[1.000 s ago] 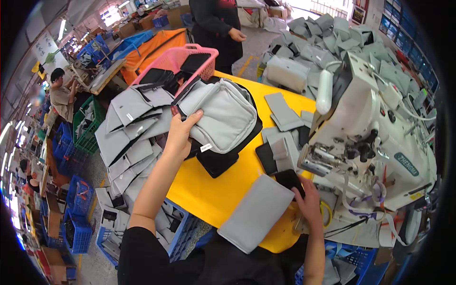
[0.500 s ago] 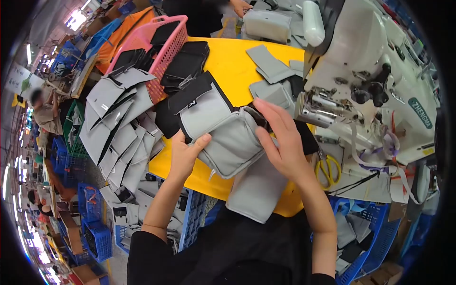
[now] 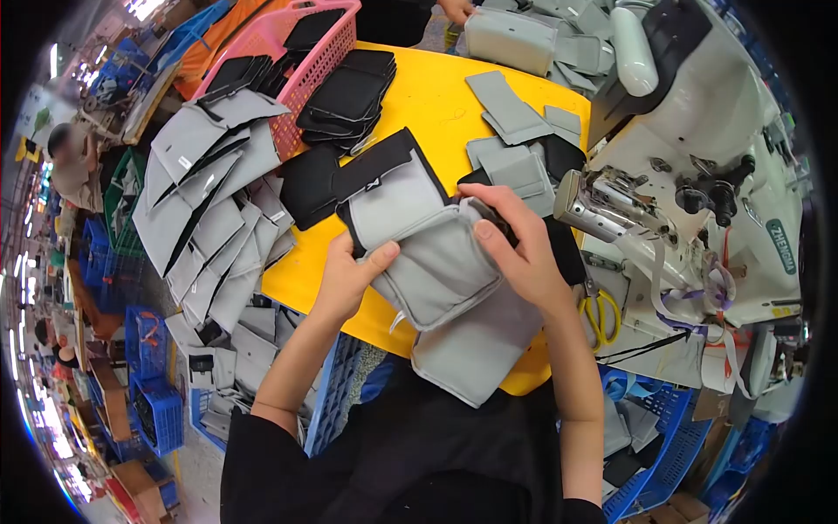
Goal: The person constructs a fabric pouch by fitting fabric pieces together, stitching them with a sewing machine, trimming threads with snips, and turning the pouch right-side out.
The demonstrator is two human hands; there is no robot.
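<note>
The yellow tabletop [image 3: 436, 100] took up the middle of the station, as seen from where I stood. A white sewing machine [image 3: 707, 113] bearing the name ZHENGMA stood along its right edge. A heap of grey pieces [image 3: 209, 196] lay fanned at the left edge, and a pink basket [image 3: 316, 92] holding black items stood at the far left corner.

The grey bag [image 3: 436, 266], with a black-bordered flap laid out toward the far edge, was held over the tabletop's near half. A flat grey panel [image 3: 480, 345] lay partly beneath it and overhung the near edge. A stack of black pieces [image 3: 351, 92] stood just beside the basket.

The left hand [image 3: 347, 278] was clamped on the bag's left side, thumb on top. The right hand [image 3: 519, 249] was closed on its upper right corner. Yellow-handled scissors [image 3: 602, 319] lay by the right edge. A small white tag [image 3: 398, 320] projected from the bag's lower seam.
</note>
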